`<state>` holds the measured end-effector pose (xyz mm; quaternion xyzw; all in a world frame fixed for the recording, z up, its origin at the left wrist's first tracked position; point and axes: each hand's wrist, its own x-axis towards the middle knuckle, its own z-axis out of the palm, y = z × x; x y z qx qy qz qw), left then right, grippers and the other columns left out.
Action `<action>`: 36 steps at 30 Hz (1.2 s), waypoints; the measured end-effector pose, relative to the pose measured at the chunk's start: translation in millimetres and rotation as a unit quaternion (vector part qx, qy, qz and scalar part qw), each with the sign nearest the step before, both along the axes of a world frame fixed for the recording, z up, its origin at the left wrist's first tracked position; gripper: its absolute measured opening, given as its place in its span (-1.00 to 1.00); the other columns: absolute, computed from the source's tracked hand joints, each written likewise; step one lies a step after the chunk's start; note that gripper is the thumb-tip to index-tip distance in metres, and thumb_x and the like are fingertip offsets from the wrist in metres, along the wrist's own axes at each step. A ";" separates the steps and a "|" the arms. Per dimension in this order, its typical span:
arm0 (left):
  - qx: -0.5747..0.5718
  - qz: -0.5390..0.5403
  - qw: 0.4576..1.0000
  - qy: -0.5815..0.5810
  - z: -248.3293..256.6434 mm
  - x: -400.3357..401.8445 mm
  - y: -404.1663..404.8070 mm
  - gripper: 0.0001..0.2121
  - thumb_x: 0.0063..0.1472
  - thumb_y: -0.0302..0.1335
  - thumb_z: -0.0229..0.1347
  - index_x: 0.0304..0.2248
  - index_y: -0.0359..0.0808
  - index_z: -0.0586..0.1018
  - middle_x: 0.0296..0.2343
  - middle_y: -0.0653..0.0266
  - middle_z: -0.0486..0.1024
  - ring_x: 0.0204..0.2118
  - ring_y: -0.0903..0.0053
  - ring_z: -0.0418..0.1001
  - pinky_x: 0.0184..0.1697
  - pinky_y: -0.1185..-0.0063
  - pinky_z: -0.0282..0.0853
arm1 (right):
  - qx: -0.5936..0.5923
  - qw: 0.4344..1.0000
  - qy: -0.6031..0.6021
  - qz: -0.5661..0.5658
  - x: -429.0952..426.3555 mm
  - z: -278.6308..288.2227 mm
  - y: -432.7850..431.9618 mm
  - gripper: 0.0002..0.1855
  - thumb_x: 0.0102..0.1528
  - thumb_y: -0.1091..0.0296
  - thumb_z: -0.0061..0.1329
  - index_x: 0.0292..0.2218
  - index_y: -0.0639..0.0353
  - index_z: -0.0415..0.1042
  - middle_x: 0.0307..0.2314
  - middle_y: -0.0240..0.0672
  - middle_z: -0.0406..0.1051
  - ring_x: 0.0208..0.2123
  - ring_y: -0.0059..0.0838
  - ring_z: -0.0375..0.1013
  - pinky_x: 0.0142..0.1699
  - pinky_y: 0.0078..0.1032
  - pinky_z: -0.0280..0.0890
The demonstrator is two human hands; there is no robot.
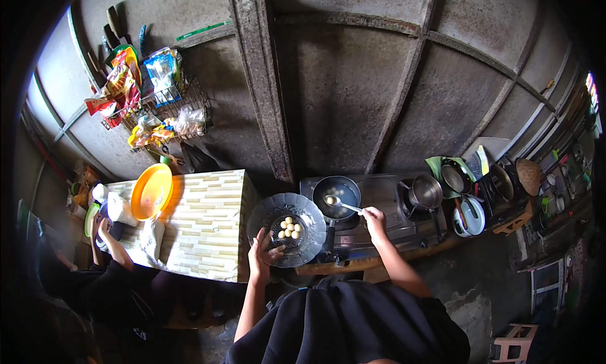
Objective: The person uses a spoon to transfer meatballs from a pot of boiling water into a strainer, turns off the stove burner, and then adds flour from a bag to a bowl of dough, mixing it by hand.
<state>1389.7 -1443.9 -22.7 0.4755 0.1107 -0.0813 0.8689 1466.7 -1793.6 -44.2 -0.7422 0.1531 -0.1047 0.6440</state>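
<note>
My left hand (259, 257) holds a clear glass plate (312, 231) by its near left side, its fingers seen through it. Several pale round dough balls (289, 227) are grouped in the plate's middle. With my right hand (375, 220) I grip the handle of a metal spoon (349, 206), its bowl over a saucepan (337, 182) on the stove. One pale ball (330, 200) rests in the spoon. More small balls (335, 191) lie in the liquid in the saucepan. The plate is at the saucepan's left, partly in front of the stove's edge.
Right of the saucepan, a small metal pot (426, 192) sits on the other burner of the stove (378, 236). A tiled-pattern table (208, 212) at left bears an orange tray (151, 191) and white bags. Another person's hands (106, 231) are at its far left. Pans and a lid (468, 217) stand at right.
</note>
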 end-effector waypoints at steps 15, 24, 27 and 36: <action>-0.016 -0.036 0.999 -0.020 6.6 9.1 -25.0 -0.29 0.20 0.05 -0.21 0.19 -0.20 -0.08 0.13 0.06 0.04 -0.21 0.17 0.45 -0.15 0.35 0.35 | -0.188 0.964 -0.175 0.075 -28.6 77.3 35.4 -0.90 0.05 0.44 -0.09 -0.45 0.26 0.42 -0.64 -0.42 0.34 -0.61 -0.75 0.21 -0.51 -0.67 0.12; -0.022 -0.005 1.000 -0.018 2.8 7.1 -22.6 -0.26 0.18 0.06 -0.16 0.18 -0.28 -0.03 0.11 0.01 0.09 -0.25 0.18 0.49 -0.24 0.42 0.43 | -0.118 0.982 -0.141 0.034 -16.4 62.7 19.7 -0.86 0.11 0.43 -0.11 -0.42 0.30 0.42 -0.55 -0.44 0.41 -0.50 -0.70 0.31 -0.39 -0.68 0.19; -0.021 -0.006 0.999 -0.024 2.2 5.8 -22.4 -0.26 0.18 0.06 -0.16 0.18 -0.27 -0.03 0.11 0.02 0.09 -0.26 0.19 0.50 -0.25 0.44 0.43 | -0.078 0.991 -0.104 0.014 -3.4 41.2 1.4 -0.86 0.09 0.43 -0.10 -0.42 0.31 0.42 -0.55 -0.37 0.42 -0.49 -0.66 0.34 -0.37 -0.62 0.23; -0.006 0.015 1.000 -0.003 4.4 -6.7 -2.1 -0.31 0.20 0.07 -0.21 0.20 -0.13 -0.04 0.15 0.11 0.04 -0.21 0.21 0.45 -0.18 0.39 0.36 | -0.462 0.883 -0.062 0.061 15.2 17.1 0.0 -0.95 -0.07 0.46 -0.08 -0.50 0.12 0.43 -0.50 -0.26 0.41 -0.36 -0.16 0.38 -0.21 -0.22 0.25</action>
